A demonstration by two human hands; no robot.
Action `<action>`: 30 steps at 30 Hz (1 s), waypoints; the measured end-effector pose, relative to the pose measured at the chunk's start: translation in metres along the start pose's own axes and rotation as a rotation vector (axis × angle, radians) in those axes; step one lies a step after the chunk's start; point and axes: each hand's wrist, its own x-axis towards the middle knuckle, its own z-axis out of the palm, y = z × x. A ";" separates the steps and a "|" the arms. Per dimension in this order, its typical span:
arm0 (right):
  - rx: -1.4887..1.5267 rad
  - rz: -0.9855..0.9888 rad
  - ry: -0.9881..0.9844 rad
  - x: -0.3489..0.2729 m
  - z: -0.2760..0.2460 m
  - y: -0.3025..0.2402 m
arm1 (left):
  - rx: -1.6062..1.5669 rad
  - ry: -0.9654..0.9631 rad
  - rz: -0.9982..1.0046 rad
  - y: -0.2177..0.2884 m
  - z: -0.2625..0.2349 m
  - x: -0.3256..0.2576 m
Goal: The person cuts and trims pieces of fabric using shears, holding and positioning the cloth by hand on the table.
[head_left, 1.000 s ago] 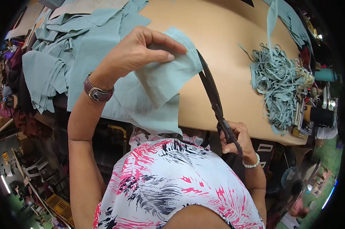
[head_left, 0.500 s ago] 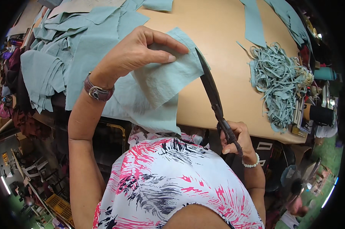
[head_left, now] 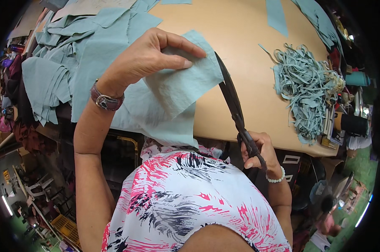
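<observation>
My left hand [head_left: 164, 52] pinches a pale blue-green cloth piece [head_left: 183, 86] between thumb and fingers, holding it raised above the table. My right hand [head_left: 261, 153] grips dark fabric shears [head_left: 236, 113] by the handles. Their long blades point up and away, look closed, and lie along the right edge of the cloth piece. Under the raised piece, a larger sheet of the same cloth [head_left: 152, 113] hangs over the table's near edge. The fingers of my right hand are partly hidden behind the handles.
Tan tabletop [head_left: 249, 50] spreads ahead. Layered blue-green cloth [head_left: 95, 54] covers its left side. A tangled heap of thin cloth strips [head_left: 303, 88] lies at the right. One cloth strip [head_left: 277, 19] and more folded cloth [head_left: 318, 21] lie at the far right.
The shear blades have closed, and the sliver of cloth seen to their right is gone. The far strip and the far cloth piece have slid farther away. My left hand is nearly still.
</observation>
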 end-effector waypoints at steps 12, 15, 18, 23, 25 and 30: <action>0.007 -0.008 0.001 0.003 0.002 0.001 | 0.053 0.004 0.001 0.002 0.001 -0.001; -0.003 -0.016 0.004 0.002 0.002 0.000 | 0.050 -0.005 0.000 0.003 0.001 -0.001; -0.024 -0.015 0.010 0.001 0.000 0.000 | 0.047 -0.008 -0.011 0.002 0.002 -0.001; -0.062 -0.009 0.019 -0.001 -0.001 0.001 | 0.049 -0.002 -0.039 -0.002 0.002 0.002; -0.092 -0.016 0.020 -0.001 -0.001 0.001 | 0.047 -0.005 -0.048 -0.001 0.001 0.001; -0.115 0.027 0.067 -0.002 0.002 -0.002 | 0.039 -0.003 -0.054 0.000 0.001 0.002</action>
